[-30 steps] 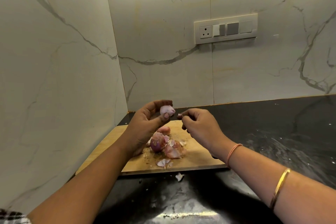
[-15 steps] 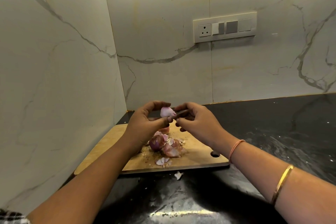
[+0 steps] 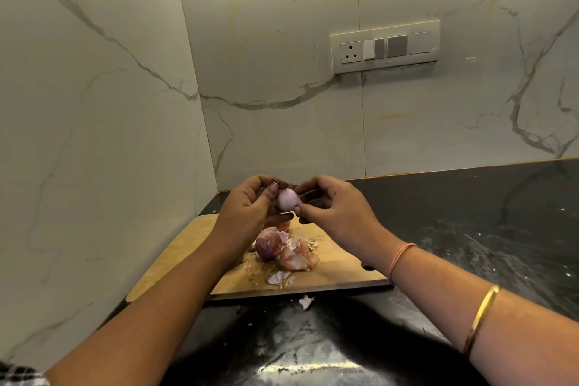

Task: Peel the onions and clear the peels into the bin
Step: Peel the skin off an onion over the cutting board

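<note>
- Black stone counter (image 3: 470, 229) runs along the white wall, and a wooden board (image 3: 188, 247) lies on it in the corner.
- Left hand (image 3: 247, 210) and right hand (image 3: 335, 213) are up above the far end of the board, fingertips almost meeting.
- Both hands have curled fingers and pinch one small pale onion (image 3: 286, 199) between them, one from each side.
- A bigger purple onion (image 3: 266, 246) sits on the board below the hands.
- Pink peels (image 3: 297, 257) lie just beside it.
- One little scrap (image 3: 306, 301) lies on the counter by the board's near edge.
</note>
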Demonstrator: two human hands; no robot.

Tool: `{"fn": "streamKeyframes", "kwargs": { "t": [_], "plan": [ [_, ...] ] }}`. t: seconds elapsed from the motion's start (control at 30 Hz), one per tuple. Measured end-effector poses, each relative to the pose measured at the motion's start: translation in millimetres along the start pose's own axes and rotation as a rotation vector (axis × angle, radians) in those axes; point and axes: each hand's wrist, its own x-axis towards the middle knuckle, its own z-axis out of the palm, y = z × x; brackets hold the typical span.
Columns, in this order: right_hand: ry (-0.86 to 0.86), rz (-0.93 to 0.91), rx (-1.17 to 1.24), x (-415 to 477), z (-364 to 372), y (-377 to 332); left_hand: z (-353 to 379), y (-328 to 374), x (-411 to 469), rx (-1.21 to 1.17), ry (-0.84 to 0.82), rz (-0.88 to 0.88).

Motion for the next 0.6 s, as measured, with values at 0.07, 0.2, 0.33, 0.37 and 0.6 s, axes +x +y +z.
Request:
{"fn": "streamKeyframes", "kwargs": {
  "t": [0.07,0.2,0.33,0.37,0.6],
  "plan": [
    [0.012,0.015,0.026,1,-1,0,-1,0,0,-0.013,-0.013,-0.014],
    [0.064,0.062,0.119,3,-4,-1,1,1,0,0.036,-0.031,-0.006],
    [0.103,0.114,0.227,2,-7,-4,1,3,-1,0.095,0.003,0.03],
    [0.108,0.135,0.263,2,-7,-6,1,4,-2,0.126,0.013,0.045],
    [-0.07,0.272,0.312,-5,-6,-12,5,6,-6,0.318,0.023,0.149]
  ]
}}
